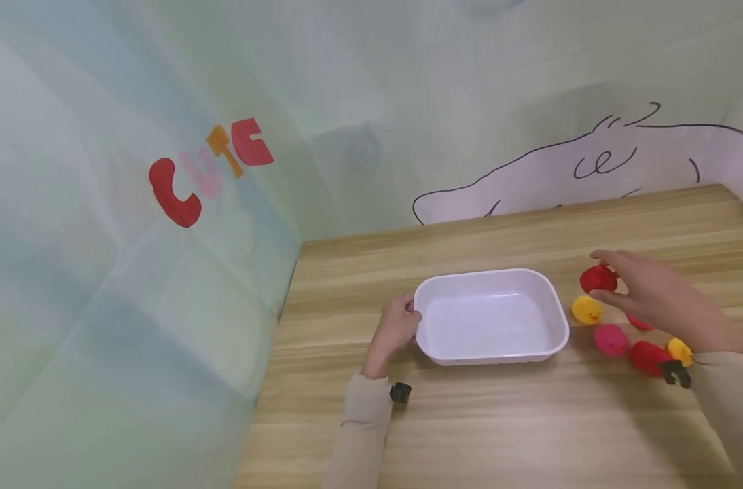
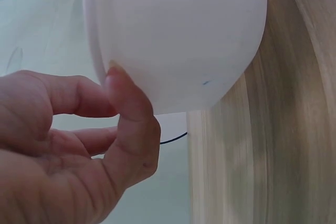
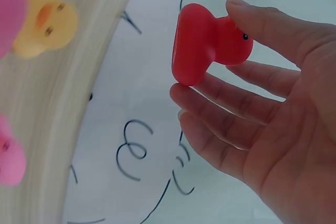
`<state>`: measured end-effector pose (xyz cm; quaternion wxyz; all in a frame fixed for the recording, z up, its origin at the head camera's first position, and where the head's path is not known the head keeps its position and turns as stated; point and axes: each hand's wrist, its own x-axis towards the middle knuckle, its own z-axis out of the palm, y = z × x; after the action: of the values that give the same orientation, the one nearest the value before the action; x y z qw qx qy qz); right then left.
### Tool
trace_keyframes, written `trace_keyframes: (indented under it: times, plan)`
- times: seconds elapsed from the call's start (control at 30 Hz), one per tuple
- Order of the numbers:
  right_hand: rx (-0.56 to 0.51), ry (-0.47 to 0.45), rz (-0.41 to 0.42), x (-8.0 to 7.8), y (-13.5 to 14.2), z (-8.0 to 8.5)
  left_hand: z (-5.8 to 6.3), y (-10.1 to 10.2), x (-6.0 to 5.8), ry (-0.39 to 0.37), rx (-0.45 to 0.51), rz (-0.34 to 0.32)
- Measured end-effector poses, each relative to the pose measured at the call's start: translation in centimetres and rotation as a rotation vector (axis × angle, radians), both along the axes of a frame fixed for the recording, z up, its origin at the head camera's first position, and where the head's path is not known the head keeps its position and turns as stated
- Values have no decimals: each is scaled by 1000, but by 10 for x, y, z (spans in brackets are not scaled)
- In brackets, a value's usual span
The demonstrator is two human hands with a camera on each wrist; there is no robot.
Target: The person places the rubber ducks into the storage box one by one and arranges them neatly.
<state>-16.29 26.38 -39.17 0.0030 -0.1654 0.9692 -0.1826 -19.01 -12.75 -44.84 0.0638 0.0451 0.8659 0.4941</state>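
At the left end of a white plastic basin [image 1: 492, 356], my left hand [image 1: 399, 327] pinches the rim. The left wrist view shows a fingertip against the basin's outer wall [image 2: 184, 35]. My right hand [image 1: 659, 292] holds a small red rubber duck [image 3: 194, 45] between thumb and fingers, to the right of the basin. The duck's flat base faces left in the right wrist view, with backdrop visible behind it. Close under this hand are a yellow duck [image 1: 585, 310] and a pink duck [image 1: 611, 339].
Another yellow duck [image 1: 679, 352] and a red toy [image 1: 648, 358] lie near the right sleeve. A further red toy [image 1: 640, 323] is partly hidden by the right hand. The wooden table [image 1: 469, 428] meets a printed cloth backdrop [image 1: 371, 122] behind and at left.
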Motion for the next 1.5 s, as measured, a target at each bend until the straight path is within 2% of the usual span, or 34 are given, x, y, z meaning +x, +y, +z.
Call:
trace_keyframes:
  times: [0.1, 0.27, 0.57, 0.8, 0.93, 1.23, 1.5]
  plan:
    - [-9, -10, 18, -4, -15, 6, 0, 0, -1, -2, 3, -1]
    - [-43, 39, 60, -8, -37, 10, 0, -1, -1, -2, 8, -7]
    - [-60, -4, 97, -14, -76, 16, 0, 0, 1, 2, -5, -12]
    - [-96, 26, 156, -19, -109, 17, 0, -2, 1, 6, -16, -2]
    - [-109, 19, 173, -22, -127, 11, 1, 0, 1, 12, -24, -10]
    - [-168, -64, 216, -27, -164, -13, 2, 0, 2, 8, -37, -14]
    - [-153, -78, 265, -33, -193, -33, 2, 0, 3, 11, -39, -11]
